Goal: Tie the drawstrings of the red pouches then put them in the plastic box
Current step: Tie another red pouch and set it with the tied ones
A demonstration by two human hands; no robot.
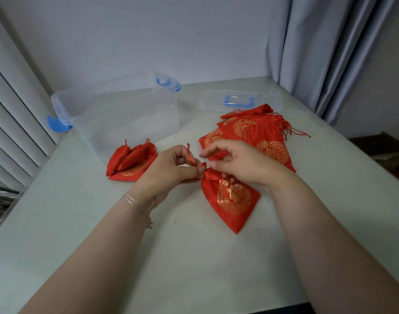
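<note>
Fingers [194, 169] of left hand [171, 168] pinched on red drawstring [190, 157] at gathered pouch neck; right hand [237, 164] fingers curled over it, grip unclear. Beyond: desk [194, 257]; open plastic box [117, 114], nothing inside, near for dropping; untied stack [257, 137] right; bunched pouches [132, 163] left; pouch in work [232, 200] flat, steadied for knotting.

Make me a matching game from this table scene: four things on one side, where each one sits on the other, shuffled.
Things:
1. plastic box
2. box lid
3. pouch being tied
4. left-side pouches

Places:
A. far right, behind the untied pile
B. under both hands
C. far left, open, nothing inside
D. just in front of the box

Pairs: 1-C, 2-A, 3-B, 4-D
</note>
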